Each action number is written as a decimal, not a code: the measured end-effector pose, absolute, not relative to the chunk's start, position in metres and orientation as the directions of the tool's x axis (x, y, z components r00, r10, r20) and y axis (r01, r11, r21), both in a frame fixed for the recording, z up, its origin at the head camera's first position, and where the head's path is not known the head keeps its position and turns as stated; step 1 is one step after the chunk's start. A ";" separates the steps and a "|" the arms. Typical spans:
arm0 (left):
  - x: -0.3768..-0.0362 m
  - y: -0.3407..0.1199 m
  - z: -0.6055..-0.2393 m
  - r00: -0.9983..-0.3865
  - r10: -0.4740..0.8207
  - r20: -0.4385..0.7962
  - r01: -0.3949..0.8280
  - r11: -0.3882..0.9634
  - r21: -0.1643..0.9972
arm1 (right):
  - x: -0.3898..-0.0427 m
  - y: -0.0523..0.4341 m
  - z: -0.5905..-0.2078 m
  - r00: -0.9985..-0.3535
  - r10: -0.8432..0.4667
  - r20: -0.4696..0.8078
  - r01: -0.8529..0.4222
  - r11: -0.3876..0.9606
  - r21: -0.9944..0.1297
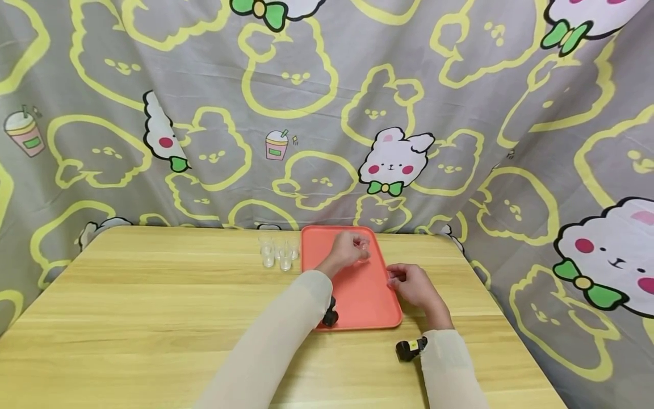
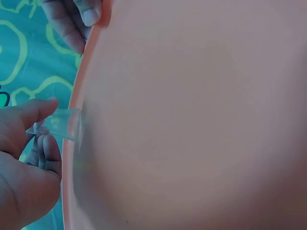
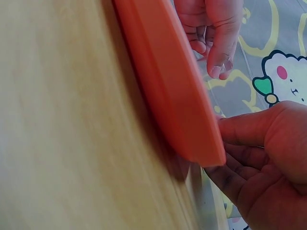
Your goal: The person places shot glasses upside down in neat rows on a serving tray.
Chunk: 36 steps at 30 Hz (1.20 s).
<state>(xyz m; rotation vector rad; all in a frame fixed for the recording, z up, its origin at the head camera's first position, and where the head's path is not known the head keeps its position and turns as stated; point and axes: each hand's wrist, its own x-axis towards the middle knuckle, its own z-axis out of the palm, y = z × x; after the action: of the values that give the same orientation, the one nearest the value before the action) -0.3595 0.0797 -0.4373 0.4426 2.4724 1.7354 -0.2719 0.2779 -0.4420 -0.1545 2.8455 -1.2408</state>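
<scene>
My left hand (image 1: 348, 250) reaches over the red tray (image 1: 352, 301) and pinches a small clear cup (image 1: 364, 247) between thumb and fingers. In the left wrist view the cup (image 2: 66, 123) sticks out from the fingertips and overlaps the tray's rim (image 2: 76, 91). My right hand (image 1: 415, 285) is at the tray's right side. Seen from the right wrist, its thumb (image 3: 244, 128) lies against the tray's rim (image 3: 211, 139), with the other fingers curled below the edge. The left hand (image 3: 216, 33) shows beyond the tray there.
Several small clear cups (image 1: 285, 261) stand grouped on the wooden table (image 1: 168, 295), just left of the tray. A patterned curtain (image 1: 306, 113) hangs close behind the table's back edge and along the right side. Each wrist carries a black camera (image 1: 409, 349).
</scene>
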 end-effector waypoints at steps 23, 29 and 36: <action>-0.361 0.074 -0.434 -0.965 0.261 0.023 0.144 0.452 0.880 | -0.271 0.276 -0.444 -0.995 -0.095 0.016 -0.077 0.684 -0.725; -0.363 0.062 -0.417 -0.958 0.279 0.063 0.189 0.456 0.869 | -0.271 0.277 -0.443 -0.997 -0.082 0.015 -0.068 0.688 -0.722; -0.364 0.043 -0.395 -0.951 0.279 0.136 0.259 0.474 0.841 | -0.272 0.277 -0.445 -0.996 -0.089 0.025 -0.080 0.684 -0.725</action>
<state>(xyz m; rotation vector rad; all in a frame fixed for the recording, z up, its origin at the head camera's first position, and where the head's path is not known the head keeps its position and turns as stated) -0.3638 0.0425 -0.3946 0.4894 2.6796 1.5240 -0.2718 0.2771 -0.4451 -0.1443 2.8718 -1.2354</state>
